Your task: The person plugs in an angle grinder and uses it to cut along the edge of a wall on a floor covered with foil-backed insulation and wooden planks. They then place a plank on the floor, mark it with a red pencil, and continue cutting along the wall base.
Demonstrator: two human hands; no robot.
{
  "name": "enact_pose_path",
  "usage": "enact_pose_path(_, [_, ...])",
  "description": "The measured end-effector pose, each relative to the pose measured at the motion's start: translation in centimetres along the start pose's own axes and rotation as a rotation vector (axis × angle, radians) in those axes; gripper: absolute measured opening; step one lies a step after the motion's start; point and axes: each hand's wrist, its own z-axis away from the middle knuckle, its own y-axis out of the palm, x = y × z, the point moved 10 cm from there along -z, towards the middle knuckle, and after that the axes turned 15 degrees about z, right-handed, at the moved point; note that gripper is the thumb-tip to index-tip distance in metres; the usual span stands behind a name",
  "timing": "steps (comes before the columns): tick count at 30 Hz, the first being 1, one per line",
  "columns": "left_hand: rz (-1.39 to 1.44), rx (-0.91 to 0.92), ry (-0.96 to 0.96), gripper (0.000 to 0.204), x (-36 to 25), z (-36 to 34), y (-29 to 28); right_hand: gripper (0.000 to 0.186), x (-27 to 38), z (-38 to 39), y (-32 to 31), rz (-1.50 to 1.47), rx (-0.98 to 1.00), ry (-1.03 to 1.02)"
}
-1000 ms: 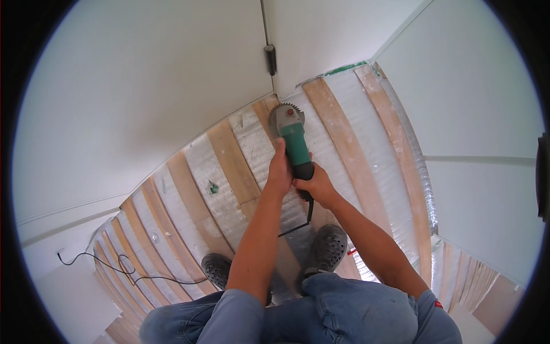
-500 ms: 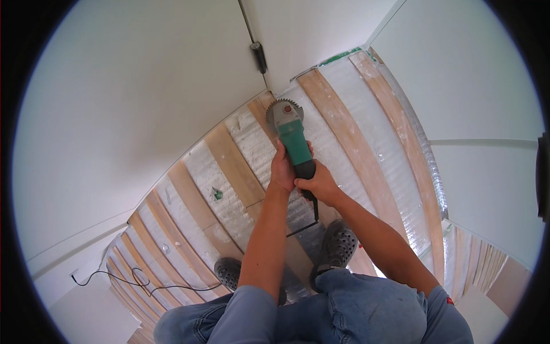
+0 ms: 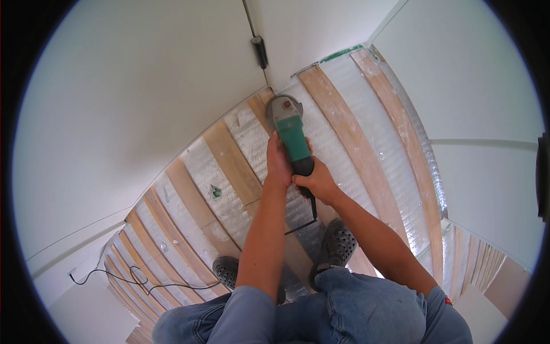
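Both my hands are closed round a green and black angle grinder (image 3: 294, 139). My left hand (image 3: 279, 163) grips the green body from the left and beneath. My right hand (image 3: 318, 180) wraps the black rear handle, its thumb across the top. The round blade (image 3: 271, 113) at the far end is blurred, its teeth no longer distinct. It lies over the far end of a wooden strip (image 3: 259, 108), close to the white wall; whether it touches the wood I cannot tell. A black cord (image 3: 314, 207) leaves the handle's rear.
Several wooden strips (image 3: 232, 163) cross the floor over silvery foil sheeting (image 3: 349, 103). A white panel (image 3: 143, 86) with a dark handle (image 3: 259, 53) rises ahead and left. More cord (image 3: 177, 285) trails at left. My feet in dark clogs (image 3: 337, 243) stand below the grinder.
The blade's teeth were sharp to see before and are now smeared, as if spinning. The grinder and both hands have shifted slightly up and left in view.
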Motion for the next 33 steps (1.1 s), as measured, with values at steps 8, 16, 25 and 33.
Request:
enact_pose_path(8, [-0.416,-0.093,0.124,0.054,-1.8,-0.4,0.8,0.042,-1.0,-0.4,0.0,0.002,-0.001,0.04])
enact_pose_path(16, [-0.561,-0.241,0.272,0.053,-3.6,-2.0,-1.4,0.042,-0.9,-0.9,0.6,0.023,-0.006,0.044])
enact_pose_path(25, [-0.565,-0.252,0.272,0.055,-3.5,-1.9,-0.6,0.043,-1.3,-1.2,0.3,0.006,-0.027,0.002])
enact_pose_path(33, [-0.549,-0.267,0.266,0.042,-3.6,-2.0,-0.6,0.054,-1.4,-1.2,0.2,0.007,-0.04,0.073])
